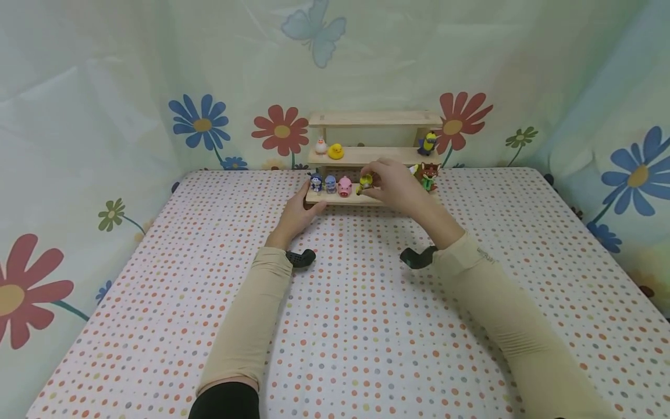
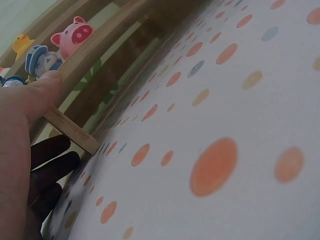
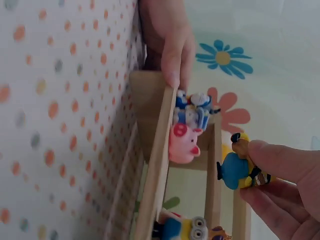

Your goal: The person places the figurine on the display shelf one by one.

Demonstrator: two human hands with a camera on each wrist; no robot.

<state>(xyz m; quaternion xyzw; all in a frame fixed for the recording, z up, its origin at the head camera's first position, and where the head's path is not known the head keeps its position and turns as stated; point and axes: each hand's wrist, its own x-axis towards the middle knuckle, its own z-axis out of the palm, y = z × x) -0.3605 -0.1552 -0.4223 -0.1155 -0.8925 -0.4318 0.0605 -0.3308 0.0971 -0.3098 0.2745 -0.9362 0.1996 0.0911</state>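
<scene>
My right hand [image 1: 396, 185] pinches a small yellow-and-blue minion figure [image 3: 237, 169] between thumb and fingers, above the lowest tier of a wooden tiered shelf [image 1: 340, 199]. My left hand [image 1: 294, 216] holds the left end of that tier, with its thumb on the front edge in the left wrist view and other fingers below. A pink pig figure [image 3: 183, 144] stands on the tier, left of the pinched minion in the head view. Beside it are a blue-hatted figure [image 2: 44, 61] and a dark blue-and-white figure [image 1: 316, 182], nearest my left hand.
On the middle tier stand a white figure [image 1: 321, 146], a yellow duck [image 1: 336, 152] and a caped yellow figure [image 1: 428, 143]. A fox figure [image 1: 429, 176] and another minion [image 3: 186, 230] occupy the lowest tier's right part. A dotted cloth [image 1: 356, 326] covers the table.
</scene>
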